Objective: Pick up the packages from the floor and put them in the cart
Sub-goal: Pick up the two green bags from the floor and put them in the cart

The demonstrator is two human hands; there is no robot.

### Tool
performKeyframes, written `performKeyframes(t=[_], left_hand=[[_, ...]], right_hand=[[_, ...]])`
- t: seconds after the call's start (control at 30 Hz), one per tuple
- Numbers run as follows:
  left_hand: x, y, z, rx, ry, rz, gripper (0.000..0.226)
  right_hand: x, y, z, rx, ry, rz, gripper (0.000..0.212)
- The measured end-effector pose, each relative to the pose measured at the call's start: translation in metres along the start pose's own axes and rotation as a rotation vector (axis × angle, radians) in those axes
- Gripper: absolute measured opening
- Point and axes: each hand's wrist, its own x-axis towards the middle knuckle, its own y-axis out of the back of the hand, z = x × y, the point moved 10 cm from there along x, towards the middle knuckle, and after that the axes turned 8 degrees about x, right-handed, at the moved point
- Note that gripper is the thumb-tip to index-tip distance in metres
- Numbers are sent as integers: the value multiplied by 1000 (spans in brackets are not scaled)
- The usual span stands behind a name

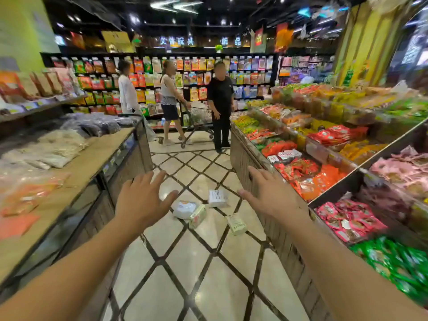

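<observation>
Tiled aisle floor runs between a wooden counter on the left and snack bins on the right, with open floor ahead. Four packages lie mid-aisle, two of them touching. Left hand and right hand hover above, fingers spread, holding nothing. Beyond, three people stand round what seems a shopping cart.

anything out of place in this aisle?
Yes. Four packages lie scattered on the tiled floor mid-aisle: a white bag, a pale green pack touching it, a white box and another pale green pack apart. Both hands, left and right, are open and hold nothing.
</observation>
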Motion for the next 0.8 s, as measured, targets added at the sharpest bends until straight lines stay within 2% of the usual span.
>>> performKeyframes(t=[0.17, 0.33, 0.6, 0.8], left_hand=[[83, -49, 12, -15, -18, -29, 83], [162, -112, 24, -53, -25, -81, 78], [327, -235, 23, -114, -82, -158, 91], [443, -285, 30, -138, -113, -204, 99]], right_hand=[[89, -38, 11, 39, -1, 6, 80], [179, -96, 18, 69, -1, -16, 79], [351, -183, 35, 52, -48, -78, 79], [462, -215, 64, 2, -116, -102, 80]])
